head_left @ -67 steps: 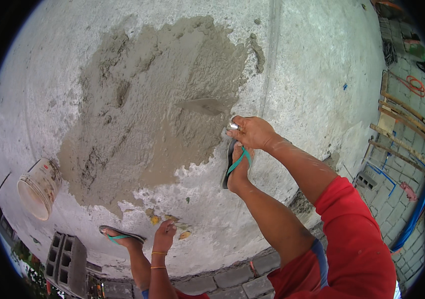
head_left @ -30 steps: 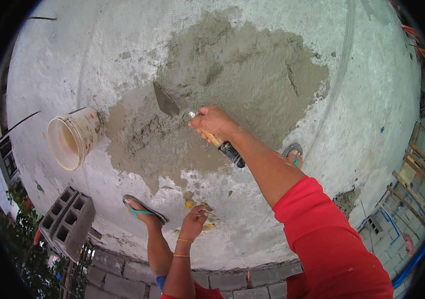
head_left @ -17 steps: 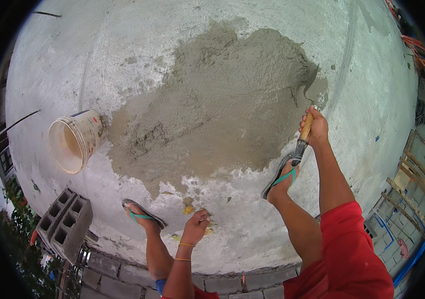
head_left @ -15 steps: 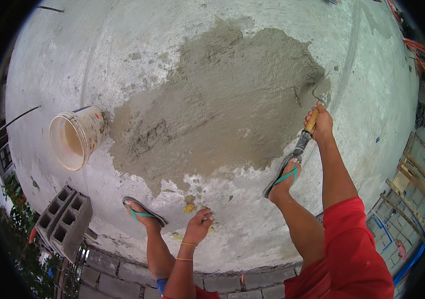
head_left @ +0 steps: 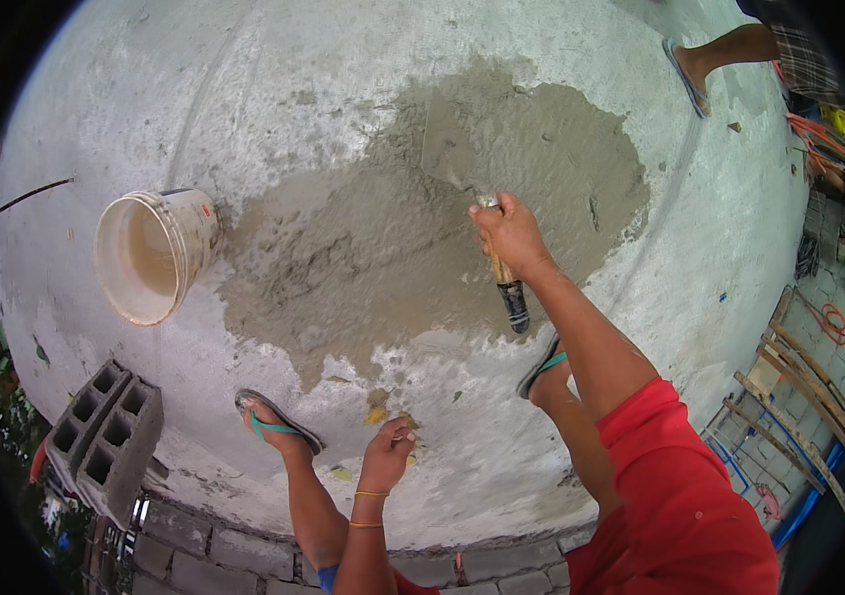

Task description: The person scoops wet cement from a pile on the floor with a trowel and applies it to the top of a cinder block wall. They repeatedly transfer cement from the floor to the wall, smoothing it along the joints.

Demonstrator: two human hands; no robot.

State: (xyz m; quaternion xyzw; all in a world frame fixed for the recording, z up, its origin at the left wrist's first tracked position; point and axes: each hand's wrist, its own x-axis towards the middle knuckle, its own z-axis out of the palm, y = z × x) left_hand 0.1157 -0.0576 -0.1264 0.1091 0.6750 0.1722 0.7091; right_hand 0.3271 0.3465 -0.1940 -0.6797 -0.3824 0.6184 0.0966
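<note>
My right hand [head_left: 510, 238] grips the wooden and black handle [head_left: 508, 283] of a trowel, whose smeared blade [head_left: 440, 144] lies on a broad patch of wet grey mortar [head_left: 333, 248]. My left hand [head_left: 390, 449] is low at the centre, fingers curled, above pale concrete [head_left: 274, 496] with some yellowish scraps; whatever is in it, if anything, is too small to make out. A dirty white bucket [head_left: 189, 248] with cloudy liquid stands at the mortar's left edge. My sandalled feet [head_left: 274, 426] are apart below the patch.
Two grey hollow blocks [head_left: 125, 446] lie at lower left. Another person's sandalled foot and leg [head_left: 705, 64] are at top right. Along the right are wooden boards [head_left: 799, 397], blue pipes and orange cords [head_left: 824, 322]. A dark rod [head_left: 31, 193] sticks out at left.
My right hand has swung left from the patch's right edge, carrying the trowel back into the mortar's upper middle. Another person's leg has come into view at top right.
</note>
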